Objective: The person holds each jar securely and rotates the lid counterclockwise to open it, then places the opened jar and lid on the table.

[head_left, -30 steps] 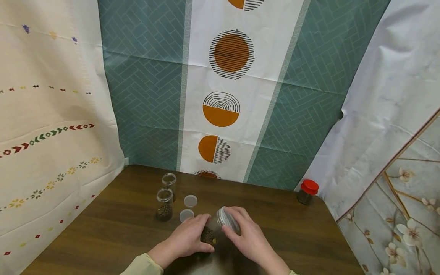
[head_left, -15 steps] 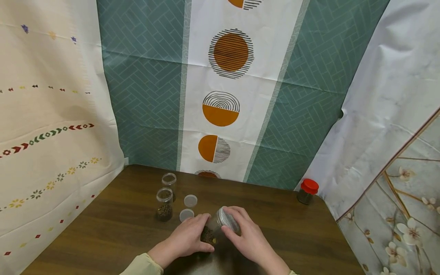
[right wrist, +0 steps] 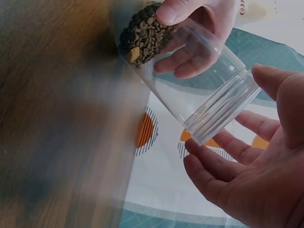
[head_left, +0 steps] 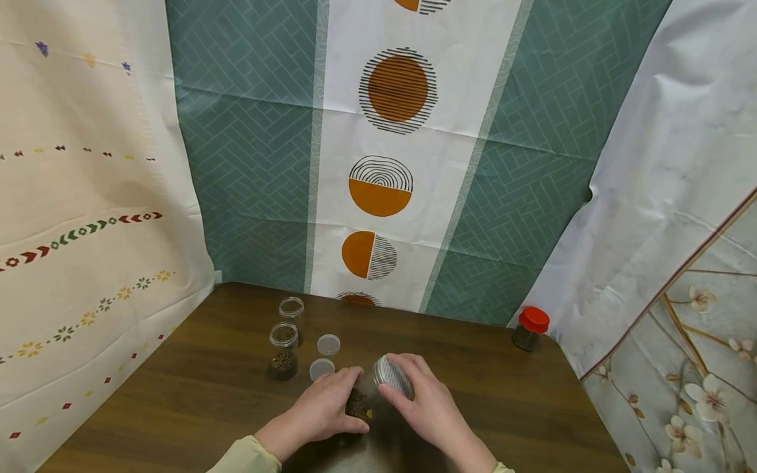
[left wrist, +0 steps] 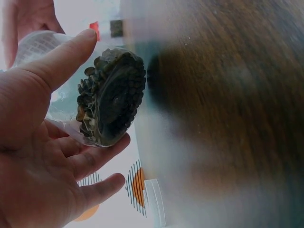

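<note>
A clear plastic jar (head_left: 359, 403) with dark brown pellets gathered at its base is held tilted between both hands. My left hand (head_left: 322, 405) grips the lower part, thumb on one side and fingers on the other. Its base (left wrist: 118, 97) faces the left wrist camera, close above the table. Around the ridged lid (right wrist: 222, 107) at the upper end are the thumb and fingertips of my right hand (head_left: 430, 402). In the head view the top of this lid has a silvery pattern. One yellowish piece (right wrist: 133, 54) lies among the pellets.
Left of the hands stand two lidless clear jars, the nearer one (head_left: 284, 351) partly filled with pellets and another (head_left: 292, 307) behind it. Two round lids (head_left: 328, 345) lie beside them. A red-capped jar (head_left: 531, 328) stands at the table's (head_left: 473, 358) far right corner. Patterned cloths surround the table.
</note>
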Demonstrator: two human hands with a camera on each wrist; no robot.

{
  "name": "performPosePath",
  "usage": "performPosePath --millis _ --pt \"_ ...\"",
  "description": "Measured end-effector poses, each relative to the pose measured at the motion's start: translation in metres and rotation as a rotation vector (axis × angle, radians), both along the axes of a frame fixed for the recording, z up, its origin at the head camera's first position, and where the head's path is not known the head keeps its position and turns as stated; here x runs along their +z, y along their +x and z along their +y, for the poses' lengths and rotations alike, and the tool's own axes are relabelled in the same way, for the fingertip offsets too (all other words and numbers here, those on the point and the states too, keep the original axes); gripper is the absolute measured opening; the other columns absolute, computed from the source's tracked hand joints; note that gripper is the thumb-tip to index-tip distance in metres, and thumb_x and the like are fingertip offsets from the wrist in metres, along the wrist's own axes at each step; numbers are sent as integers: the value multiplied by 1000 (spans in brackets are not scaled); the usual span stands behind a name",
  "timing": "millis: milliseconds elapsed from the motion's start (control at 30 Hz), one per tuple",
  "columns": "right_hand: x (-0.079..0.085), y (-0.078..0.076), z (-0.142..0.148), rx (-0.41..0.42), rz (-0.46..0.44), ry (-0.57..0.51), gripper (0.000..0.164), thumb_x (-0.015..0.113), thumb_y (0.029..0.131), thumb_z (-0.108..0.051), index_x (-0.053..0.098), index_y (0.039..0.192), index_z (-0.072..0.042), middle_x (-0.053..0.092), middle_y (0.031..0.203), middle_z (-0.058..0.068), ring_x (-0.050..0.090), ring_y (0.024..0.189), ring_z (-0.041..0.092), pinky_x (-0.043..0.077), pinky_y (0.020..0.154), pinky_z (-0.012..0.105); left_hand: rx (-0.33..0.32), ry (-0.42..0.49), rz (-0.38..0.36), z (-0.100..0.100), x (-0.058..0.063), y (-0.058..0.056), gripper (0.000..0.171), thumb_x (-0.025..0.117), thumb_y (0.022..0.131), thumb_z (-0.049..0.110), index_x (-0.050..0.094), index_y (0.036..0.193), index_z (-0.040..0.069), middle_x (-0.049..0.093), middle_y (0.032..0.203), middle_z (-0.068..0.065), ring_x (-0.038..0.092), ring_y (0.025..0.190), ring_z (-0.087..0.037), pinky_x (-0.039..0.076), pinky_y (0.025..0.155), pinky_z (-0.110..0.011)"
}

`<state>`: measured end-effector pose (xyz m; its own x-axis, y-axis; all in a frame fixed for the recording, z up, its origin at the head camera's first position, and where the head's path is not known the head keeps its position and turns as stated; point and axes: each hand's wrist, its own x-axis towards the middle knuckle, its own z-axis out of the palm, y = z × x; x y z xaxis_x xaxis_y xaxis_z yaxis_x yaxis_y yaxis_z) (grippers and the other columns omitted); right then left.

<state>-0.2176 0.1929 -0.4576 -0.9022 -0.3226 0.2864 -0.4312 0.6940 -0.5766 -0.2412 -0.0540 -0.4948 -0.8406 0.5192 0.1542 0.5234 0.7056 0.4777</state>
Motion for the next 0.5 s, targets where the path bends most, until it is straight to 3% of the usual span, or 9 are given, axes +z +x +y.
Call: performPosePath --millis 233,500 --pt "1 0 -1 2 -7 -5 57 69 107 -57 63 154 -25 57 151 0 69 112 23 60 87 48 -9 -2 33 0 -1 0 93 97 83 53 56 149 2 69 135 -12 68 121 -32 54 101 -58" --pt "1 2 -1 20 -14 -12 57 67 110 -52 61 157 -20 55 155 1 69 116 24 59 90 50 -5 -3 19 0 -1 0 92 97 83 52 56 149 2 68 135 -12 68 121 -33 54 102 -59"
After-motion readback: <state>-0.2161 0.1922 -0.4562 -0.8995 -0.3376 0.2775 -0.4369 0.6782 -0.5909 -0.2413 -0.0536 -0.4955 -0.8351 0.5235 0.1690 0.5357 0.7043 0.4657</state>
